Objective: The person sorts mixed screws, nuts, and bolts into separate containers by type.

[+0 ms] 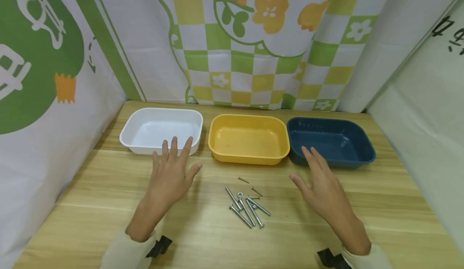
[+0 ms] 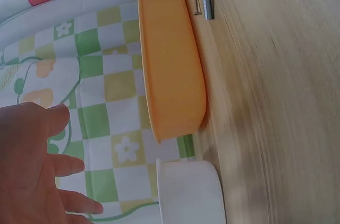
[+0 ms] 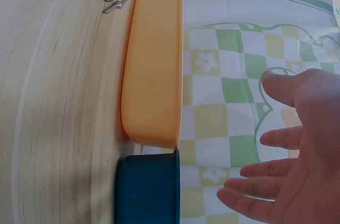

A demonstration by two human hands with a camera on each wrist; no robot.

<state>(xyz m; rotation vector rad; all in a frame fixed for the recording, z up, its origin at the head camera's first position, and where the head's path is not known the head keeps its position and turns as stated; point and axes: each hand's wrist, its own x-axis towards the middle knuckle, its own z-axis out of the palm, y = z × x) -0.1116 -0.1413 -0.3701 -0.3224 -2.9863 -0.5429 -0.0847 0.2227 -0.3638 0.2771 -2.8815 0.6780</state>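
In the head view, my left hand [image 1: 170,178] hovers in front of the white tray [image 1: 135,144], fingers spread and holding nothing. My right hand [image 1: 324,188] is held near the front of the dark blue tray [image 1: 357,162], its fingers straight and also bare of any object. Between the hands lies a loose pile of metal bolts [image 1: 241,216] on the wooden table [image 1: 203,236]. A nut [image 1: 240,195] sits at the top of the pile. Several thin screws [image 1: 256,191] lie just behind and beside the bolts.
A yellow tray [image 1: 250,160] stands between the white and blue ones, almost touching the blue one. Behind the trays hangs a checked, flowered cloth [image 1: 243,63]. Pale cloth walls [image 1: 424,120] rise at both sides of the table.
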